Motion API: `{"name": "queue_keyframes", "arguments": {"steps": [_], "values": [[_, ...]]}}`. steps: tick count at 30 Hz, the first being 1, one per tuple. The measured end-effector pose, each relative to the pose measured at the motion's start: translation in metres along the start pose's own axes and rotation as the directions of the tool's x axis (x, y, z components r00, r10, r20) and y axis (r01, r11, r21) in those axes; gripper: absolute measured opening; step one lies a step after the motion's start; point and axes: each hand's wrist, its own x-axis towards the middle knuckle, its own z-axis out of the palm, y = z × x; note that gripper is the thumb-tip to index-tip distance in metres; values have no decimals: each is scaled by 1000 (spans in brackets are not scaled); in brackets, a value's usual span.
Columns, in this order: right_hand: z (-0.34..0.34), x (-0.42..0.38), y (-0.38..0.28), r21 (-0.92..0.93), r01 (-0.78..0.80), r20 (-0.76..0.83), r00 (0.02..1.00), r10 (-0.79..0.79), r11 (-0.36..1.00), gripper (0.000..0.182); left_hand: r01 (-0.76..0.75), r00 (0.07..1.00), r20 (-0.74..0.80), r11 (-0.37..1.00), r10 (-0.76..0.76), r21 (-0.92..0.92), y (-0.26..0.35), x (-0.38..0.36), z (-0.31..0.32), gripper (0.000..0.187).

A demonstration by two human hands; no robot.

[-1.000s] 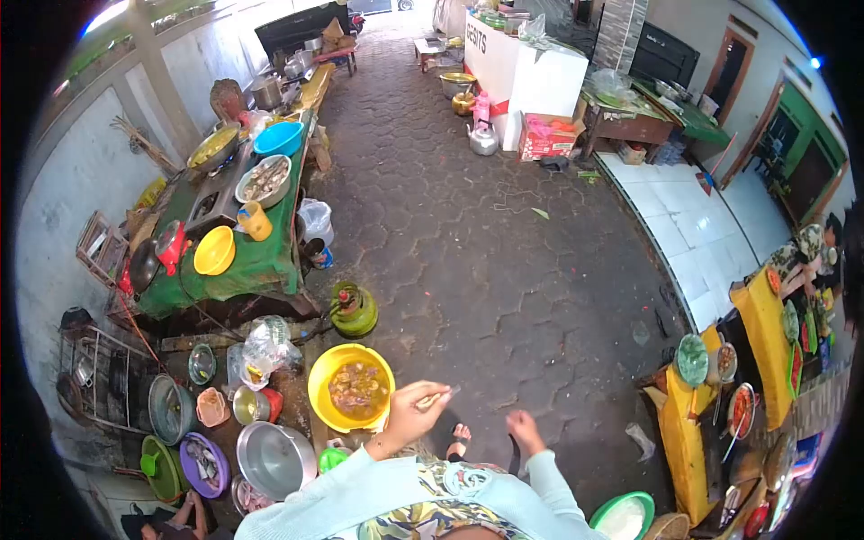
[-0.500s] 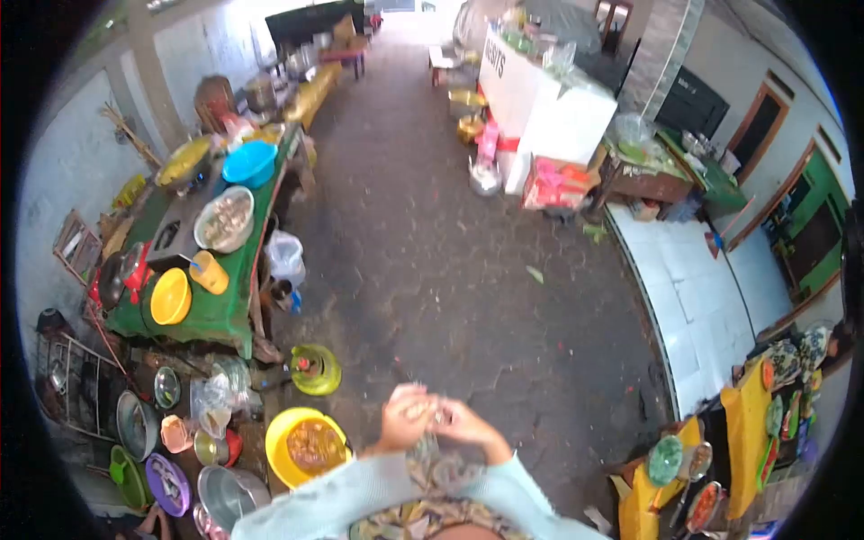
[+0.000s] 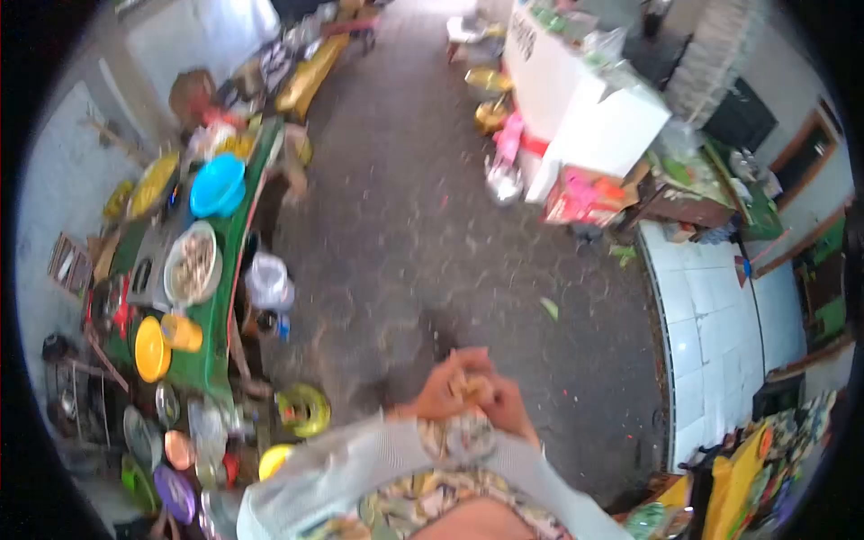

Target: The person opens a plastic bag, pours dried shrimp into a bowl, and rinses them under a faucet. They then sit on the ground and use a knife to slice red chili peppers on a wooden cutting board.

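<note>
Both of my hands meet low in the middle of the view, in front of my patterned top. My left hand [image 3: 439, 389] has its fingers curled. My right hand [image 3: 508, 407] is closed against it from the other side. Between them is something small and pale, too blurred to name. Below and to the left, the yellow bucket [image 3: 273, 459] peeks out, mostly covered by my left sleeve. A green gas cylinder [image 3: 304, 409] stands on the floor left of my hands.
On the left, a green table [image 3: 236, 261] bears a white basin [image 3: 209, 286] of pale food, a blue basin [image 3: 218, 184] and a yellow bowl [image 3: 151, 349]. A white counter [image 3: 585, 108] and a red box [image 3: 585, 200] stand ahead right. Tiled step [image 3: 697, 315] edges the right side.
My view has turned and shifted, so the table sits further left and the bucket is now mostly hidden. My hands appear further right and higher, still together.
</note>
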Motion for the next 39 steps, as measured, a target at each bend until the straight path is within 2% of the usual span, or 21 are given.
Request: {"name": "queue_keyframes", "arguments": {"steps": [2, 3, 5, 6, 9, 10, 13, 14, 17, 18, 21, 23, 25, 26, 29, 31, 33, 34, 35, 37, 39], "values": [[-28, 67, -24, -31, 39, 79, 996, -36, 999, 31, -55, 997, 72, 905, 27, 421, 11, 58, -29, 54], [-43, 105, -30, -46, 213, 123, 971, -206, 976, 33, -117, 993, 68, 881, 96, 458, 20, 90, -37, 54], [-71, 164, -51, -31, 85, 233, 970, -75, 996, 33, -191, 980, 60, 812, 189, 552, 41, 132, -41, 54], [-84, 198, -57, -11, 115, 267, 958, -108, 993, 34, -264, 961, 102, 741, 257, 617, 59, 162, -46, 54], [-113, 280, -73, -13, 134, 316, 941, -123, 991, 36, -143, 970, -35, 685, 239, 715, 92, 221, -63, 56], [-123, 310, -74, -30, 133, 310, 943, -117, 991, 36, -157, 942, -99, 683, 321, 713, 94, 242, -69, 52], [-141, 386, -61, 22, 232, 354, 908, -224, 973, 36, -123, 923, -161, 664, 349, 737, 91, 296, -113, 45], [-145, 409, -58, 41, 211, 373, 904, -211, 977, 35, -104, 907, -189, 636, 376, 764, 91, 316, -124, 37], [-156, 474, -50, -6, 176, 375, 913, -161, 984, 35, -132, 923, -136, 628, 359, 767, 91, 381, -170, 33], [-160, 501, -51, -20, 188, 352, 921, -169, 982, 35, -111, 934, -147, 655, 325, 747, 99, 406, -181, 31], [-177, 554, -53, 35, 73, 319, 944, -81, 997, 38, -68, 956, -165, 733, 241, 676, 105, 473, -221, 30], [-184, 593, -57, 184, 14, 179, 983, -48, 983, 43, -76, 964, -150, 770, 219, 633, 116, 522, -239, 30], [-196, 629, -55, 213, 1, 129, 991, -30, 977, 47, -137, 961, -83, 715, 263, 685, 119, 570, -258, 29], [-202, 647, -53, 244, -7, 92, 996, -16, 970, 48, -70, 971, -129, 754, 202, 654, 122, 592, -264, 28], [-216, 712, -36, 270, 96, 16, 994, -104, 958, 48, -75, 977, -103, 751, 188, 656, 124, 653, -293, 28], [-219, 756, -20, 391, 171, -33, 985, -172, 905, 48, -64, 980, -105, 767, 170, 639, 123, 693, -319, 29], [-224, 802, -14, 416, 184, -12, 980, -197, 890, 47, 0, 977, -176, 835, 117, 551, 121, 729, -347, 29], [-227, 828, -14, 436, 140, 6, 987, -159, 889, 48, -21, 977, -168, 844, 131, 536, 123, 749, -362, 29], [-230, 855, -15, 455, 96, 33, 992, -124, 885, 49, -16, 971, -190, 836, 143, 548, 126, 768, -375, 29], [-239, 923, -20, 470, 108, 106, 978, -177, 876, 49, -17, 973, -173, 799, 150, 600, 141, 810, -400, 31], [-239, 978, -22, 367, 153, 155, 963, -222, 918, 46, 11, 959, -229, 783, 168, 622, 152, 842, -427, 31]]}}
